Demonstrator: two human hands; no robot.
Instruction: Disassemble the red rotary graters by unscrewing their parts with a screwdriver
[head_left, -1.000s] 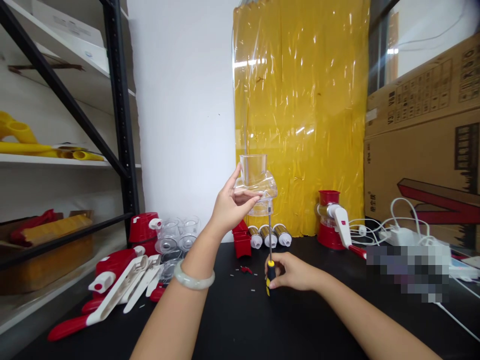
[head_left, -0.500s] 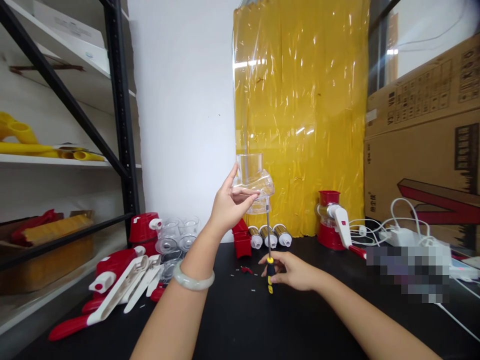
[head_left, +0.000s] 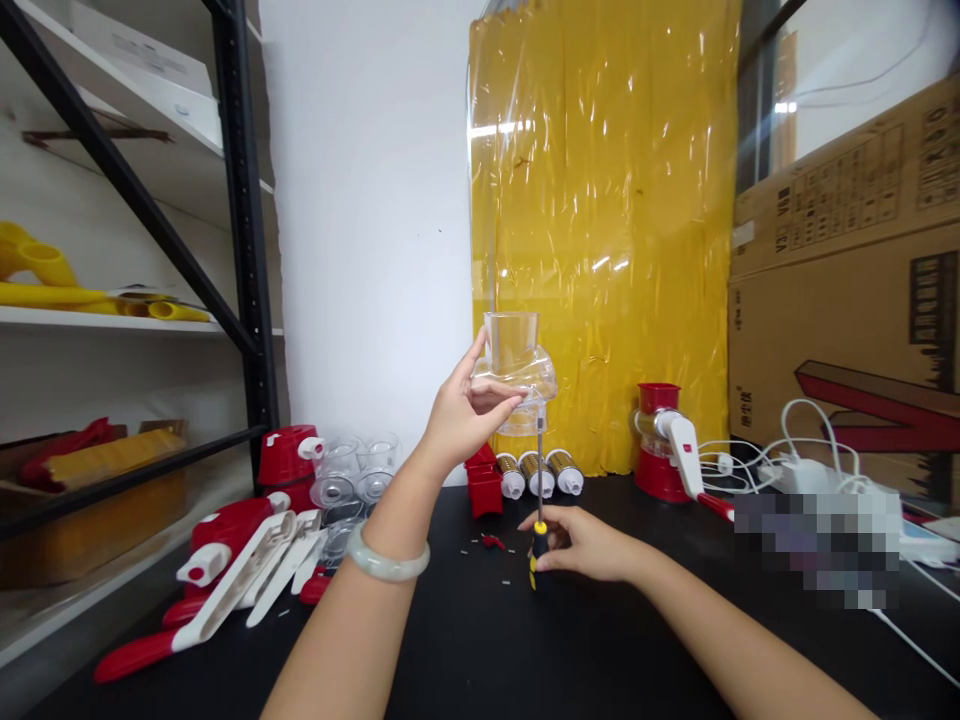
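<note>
In front of the yellow curtain, my left hand (head_left: 480, 405) grips a clear plastic housing (head_left: 513, 345), its wide round opening facing up. My right hand (head_left: 581, 543) is below and to the right, fingers closed around the black-and-yellow handle of a screwdriver (head_left: 540, 480). The screwdriver stands upright, its shaft reaching up to the underside of the housing at the right. Whether a screw sits at the tip is too small to make out. Small red pieces (head_left: 492, 541) and tiny metal bits lie on the black table (head_left: 480, 640) below.
Behind stand a red box-like part (head_left: 484, 488) and several grater drums (head_left: 564, 472). At left are clear cups (head_left: 341, 460), red bases (head_left: 289, 455) and white crank handles (head_left: 244, 575). An assembled red-and-white grater (head_left: 660, 445), white cables (head_left: 795, 440) and a large carton (head_left: 847, 270) are at right.
The clear housing and my left hand have shifted slightly right and down. The screwdriver handle has turned and tilted a little in my right hand, its tip still at the housing.
</note>
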